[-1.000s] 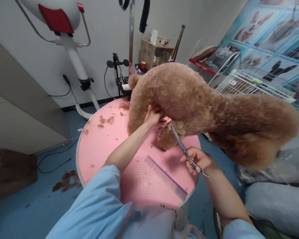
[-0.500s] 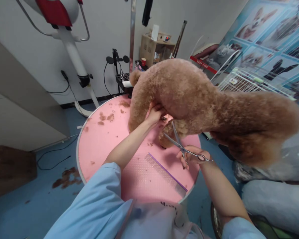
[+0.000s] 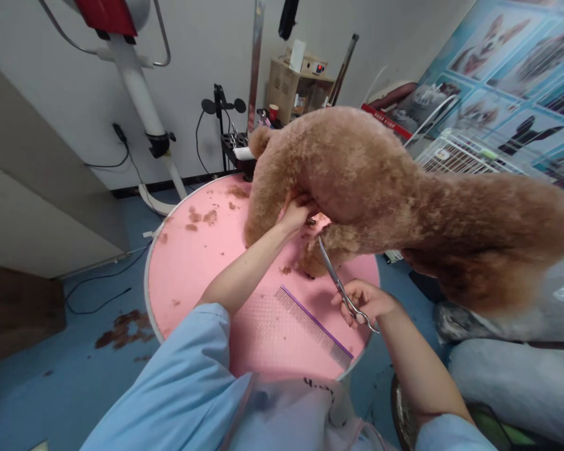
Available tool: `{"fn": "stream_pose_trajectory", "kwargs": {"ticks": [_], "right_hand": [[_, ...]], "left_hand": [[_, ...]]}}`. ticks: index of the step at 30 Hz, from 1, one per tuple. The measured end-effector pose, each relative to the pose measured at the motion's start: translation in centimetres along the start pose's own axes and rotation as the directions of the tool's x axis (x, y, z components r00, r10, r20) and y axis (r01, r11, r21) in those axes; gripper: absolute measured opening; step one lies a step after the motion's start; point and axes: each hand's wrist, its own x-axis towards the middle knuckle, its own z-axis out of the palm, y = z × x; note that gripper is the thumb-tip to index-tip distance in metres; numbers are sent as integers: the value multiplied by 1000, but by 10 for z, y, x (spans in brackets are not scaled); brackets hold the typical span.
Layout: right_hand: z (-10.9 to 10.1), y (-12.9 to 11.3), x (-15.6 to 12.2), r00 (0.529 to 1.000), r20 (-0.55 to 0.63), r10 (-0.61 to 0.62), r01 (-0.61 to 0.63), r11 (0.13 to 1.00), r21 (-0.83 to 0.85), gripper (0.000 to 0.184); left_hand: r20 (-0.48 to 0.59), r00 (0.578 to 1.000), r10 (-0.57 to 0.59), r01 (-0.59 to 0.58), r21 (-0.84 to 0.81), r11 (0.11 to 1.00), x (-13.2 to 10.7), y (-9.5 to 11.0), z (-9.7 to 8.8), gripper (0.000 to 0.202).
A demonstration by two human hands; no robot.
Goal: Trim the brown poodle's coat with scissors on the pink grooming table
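Observation:
A curly brown dog [image 3: 357, 156] stands on a round pink grooming table [image 3: 188, 269], its tail end to the left and its head at the right. Under its belly, beside a leg, my left hand [image 3: 298, 212] has its fingers curled in; what they grip is hidden by the hand and fur. My right hand [image 3: 364, 300] holds grooming scissors [image 3: 334, 275] by the finger loops. The blades look closed together, their tips at the fur of the dog's front leg [image 3: 331, 244]. A purple-backed comb [image 3: 314, 322] lies on the table below the scissors.
Brown hair clippings [image 3: 202, 217] lie on the table and on the floor. Behind the dog's tail stands a black tool tray [image 3: 235, 147] by a metal post [image 3: 255, 69]. A white wire cage [image 3: 470, 153] is at the right, a white stand [image 3: 138, 94] at the left.
The scissor blades have come together, and the scissors have turned to a steeper angle. My left hand stays under the dog's belly. The view has shifted slightly.

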Motion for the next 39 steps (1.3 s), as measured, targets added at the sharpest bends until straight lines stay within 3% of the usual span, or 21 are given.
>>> {"fn": "stream_pose_trajectory", "kwargs": {"ticks": [5,10,15,21,26,30,33,36,39], "right_hand": [[4,-4,4,995,25,-100,98,993,70,67],[8,0,5,999,-36,24,-24,1000,4,56],[10,2,8,996,6,-86,85,993,85,65],[8,10,7,998,-47,40,-41,999,-10,55],[9,9,10,999,-8,-49,49,997,62,64],[9,12,11,998,-56,30,-31,1000,-3,54],[9,16,12,1000,-4,-8,8,999,53,59],[7,19,13,999,-31,-35,38,995,91,63],[7,23,12,997,-69,45,-43,999,17,54]], "left_hand": [[1,1000,3,-3,1,1000,3,-2,-1,9],[-15,1000,22,-23,-14,1000,6,-4,-1,10],[15,999,36,-35,-27,999,8,-7,-3,9],[-1,1000,-21,21,-34,999,3,0,0,10],[-17,999,-29,28,-43,999,2,1,2,11],[-11,1000,-8,8,-31,999,4,-1,0,12],[-2,1000,3,-3,-35,999,5,-2,0,13],[2,1000,5,-5,-38,999,4,-2,0,13],[-4,1000,8,-8,-57,998,4,-1,1,13]]}}
